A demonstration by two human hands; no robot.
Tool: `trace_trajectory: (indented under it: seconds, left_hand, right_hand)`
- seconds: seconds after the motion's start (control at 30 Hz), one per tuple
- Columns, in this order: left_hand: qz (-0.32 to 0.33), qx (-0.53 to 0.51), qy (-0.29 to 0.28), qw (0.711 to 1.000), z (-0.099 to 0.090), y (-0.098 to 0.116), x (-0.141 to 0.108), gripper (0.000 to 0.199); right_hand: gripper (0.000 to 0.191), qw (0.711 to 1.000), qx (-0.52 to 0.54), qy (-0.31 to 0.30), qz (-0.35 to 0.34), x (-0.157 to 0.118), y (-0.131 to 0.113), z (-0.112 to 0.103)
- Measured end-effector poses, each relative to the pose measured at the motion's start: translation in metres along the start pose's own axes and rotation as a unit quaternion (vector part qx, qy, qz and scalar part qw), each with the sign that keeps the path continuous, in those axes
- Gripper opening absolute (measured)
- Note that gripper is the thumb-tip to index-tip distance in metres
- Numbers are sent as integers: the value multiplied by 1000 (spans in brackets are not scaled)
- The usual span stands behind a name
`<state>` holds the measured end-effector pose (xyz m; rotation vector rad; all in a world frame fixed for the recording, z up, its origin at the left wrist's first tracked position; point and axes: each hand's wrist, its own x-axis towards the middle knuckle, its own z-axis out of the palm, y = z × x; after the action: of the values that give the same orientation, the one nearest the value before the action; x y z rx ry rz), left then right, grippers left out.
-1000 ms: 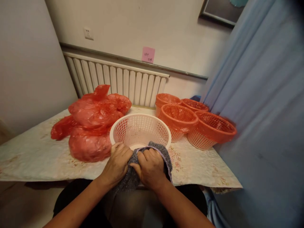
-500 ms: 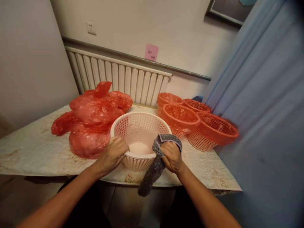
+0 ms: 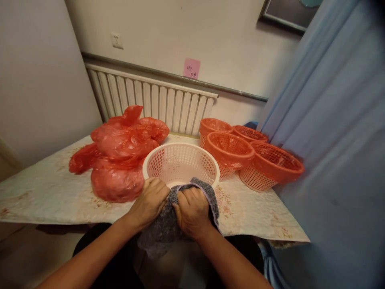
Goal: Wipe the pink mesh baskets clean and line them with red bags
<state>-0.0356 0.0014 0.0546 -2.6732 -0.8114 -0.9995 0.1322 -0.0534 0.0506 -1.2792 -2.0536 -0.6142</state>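
Observation:
A pale pink perforated basket (image 3: 180,154) stands upright near the table's front edge, with no red bag over its rim. At its front left rim, my left hand (image 3: 152,198) is closed round the edge. My right hand (image 3: 192,208) is closed on a grey cloth (image 3: 168,220) with a light purple border, pressed against the front rim close to my left hand. The cloth drapes over the front of the basket and hangs below my hands, its lower part blurred. Part of the basket's floor is hidden by the cloth and hands.
Tied red plastic bags (image 3: 120,152) are piled at the left of the table (image 3: 45,192). Several baskets lined with red bags (image 3: 230,148) stand at the right. Behind are a radiator (image 3: 156,100) and a wall; a blue curtain (image 3: 331,120) hangs at right.
My right hand has moved left along the rim with the grey cloth, close to my left hand. The cloth has spread and swung at the basket's front.

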Motion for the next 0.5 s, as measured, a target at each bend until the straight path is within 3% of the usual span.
trace_trajectory:
  seconds: [0.13, 0.3, 0.4, 0.5]
  left_hand:
    - [26, -27, -18, 999, -3, -20, 1, 24]
    - [39, -41, -46, 997, -10, -40, 1, 26]
    - [46, -50, -60, 996, -12, -53, 2, 24]
    - [45, -42, -70, 996, -13, -58, 4, 23]
  right_hand:
    - [30, 999, 9, -7, -43, 1, 19, 1]
    - [40, 987, 99, 7, -124, -9, 79, -2]
    - [41, 981, 154, 13, -119, -16, 112, -1]
    - [39, 980, 176, 40, -85, -21, 120, 2]
